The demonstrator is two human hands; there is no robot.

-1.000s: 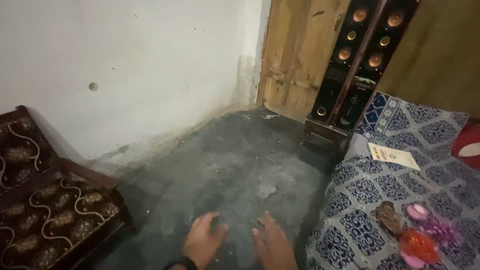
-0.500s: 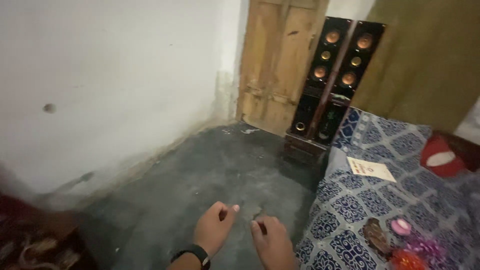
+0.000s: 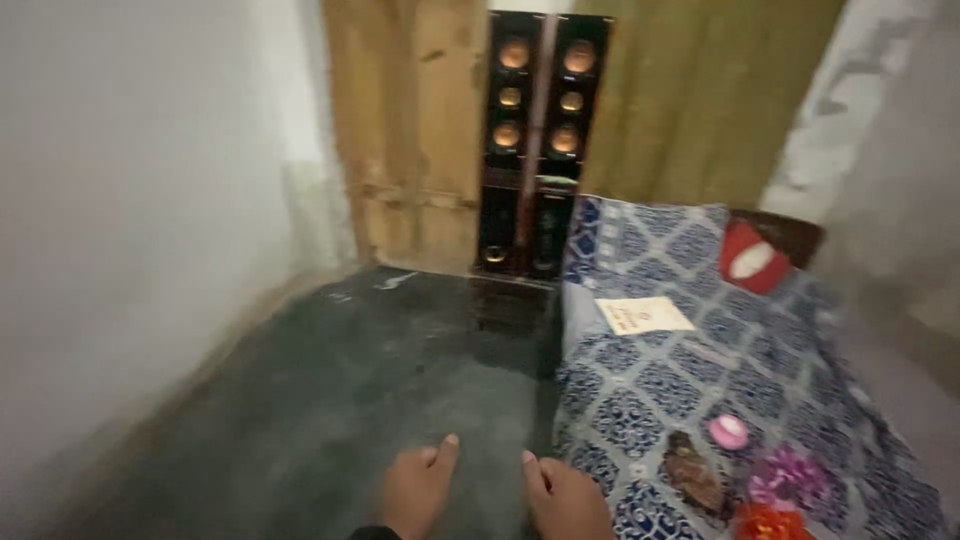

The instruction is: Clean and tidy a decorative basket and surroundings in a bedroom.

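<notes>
Left hand: the left hand [image 3: 415, 490] hovers low over the dark floor [image 3: 330, 400], fingers [image 3: 445, 450] loosely spread and released, holding nothing.
Right hand: the right hand [image 3: 565, 500] sits just beside it, thumb raised, fingers relaxed and empty, close to the edge of the bed [image 3: 640, 390].
Bed: covered in a blue-and-white patterned cloth, it runs along the right of the room.
On the bed, near the right hand: a brown object [image 3: 692, 472], a round pink object [image 3: 728, 432], a purple bow [image 3: 785, 475] and a red-orange one [image 3: 768, 523].
Further up the bed: a white paper [image 3: 643, 315] and a red cushion [image 3: 752, 258].
Background: two tall black speakers [image 3: 535, 140] stand against a wooden door [image 3: 410, 140], blurred.
</notes>
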